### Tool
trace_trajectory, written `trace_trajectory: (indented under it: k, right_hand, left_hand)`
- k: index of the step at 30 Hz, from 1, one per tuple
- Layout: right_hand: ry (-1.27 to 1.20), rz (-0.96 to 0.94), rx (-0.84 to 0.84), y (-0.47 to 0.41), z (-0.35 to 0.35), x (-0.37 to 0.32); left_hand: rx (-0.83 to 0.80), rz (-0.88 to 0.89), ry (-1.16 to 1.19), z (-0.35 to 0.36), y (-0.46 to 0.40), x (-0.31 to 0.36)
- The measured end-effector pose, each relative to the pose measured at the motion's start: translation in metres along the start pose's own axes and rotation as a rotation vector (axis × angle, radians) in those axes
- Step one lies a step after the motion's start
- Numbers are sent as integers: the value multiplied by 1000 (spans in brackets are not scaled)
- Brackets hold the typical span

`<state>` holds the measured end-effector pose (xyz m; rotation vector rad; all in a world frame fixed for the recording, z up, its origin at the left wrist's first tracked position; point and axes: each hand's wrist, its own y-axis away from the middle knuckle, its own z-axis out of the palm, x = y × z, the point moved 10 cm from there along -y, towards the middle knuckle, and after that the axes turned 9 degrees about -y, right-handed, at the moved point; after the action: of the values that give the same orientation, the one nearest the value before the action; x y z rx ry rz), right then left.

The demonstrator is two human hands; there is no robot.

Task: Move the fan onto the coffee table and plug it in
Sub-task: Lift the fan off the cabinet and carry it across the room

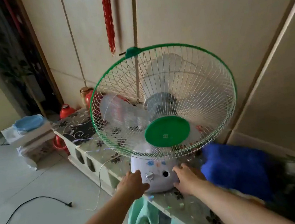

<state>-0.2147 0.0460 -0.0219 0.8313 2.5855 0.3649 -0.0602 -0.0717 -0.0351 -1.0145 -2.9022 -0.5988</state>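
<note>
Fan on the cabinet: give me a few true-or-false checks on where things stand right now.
1. Both hands are at the fan's white rounded base. True: left hand, right hand, one on each side.
2. The round wire guard has a red rim. False: green.
3. A blue cloth lies right of the base. True.
4. The fan's thin white cord is plugged into a wall socket. False: it hangs to the floor.
5. The base has two knobs fitted. False: one knob, one empty hole.
</note>
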Motion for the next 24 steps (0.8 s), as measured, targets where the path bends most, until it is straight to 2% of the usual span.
trace_trajectory:
  k: [3, 6, 9, 11, 19, 24]
  right_hand:
    - [-48, 43, 70, -33, 15, 17]
    - [-153, 103, 83, -67, 30, 36]
    - [-240, 134, 180, -93, 33, 49]
    - [-297, 159, 203, -104, 34, 55]
    - [-440, 246, 193, -114, 35, 55]
    - [-750, 275, 140, -112, 42, 55]
  left_hand:
    - [27, -81, 51, 19, -31, -2]
    - [66, -219, 225, 28, -57, -9]
    - [95, -318, 419, 37, -77, -14]
    - [101, -366, 457, 42, -87, -17]
    - [99, -435, 470, 49, -94, -20]
    - [70, -427, 626, 46, -98, -26]
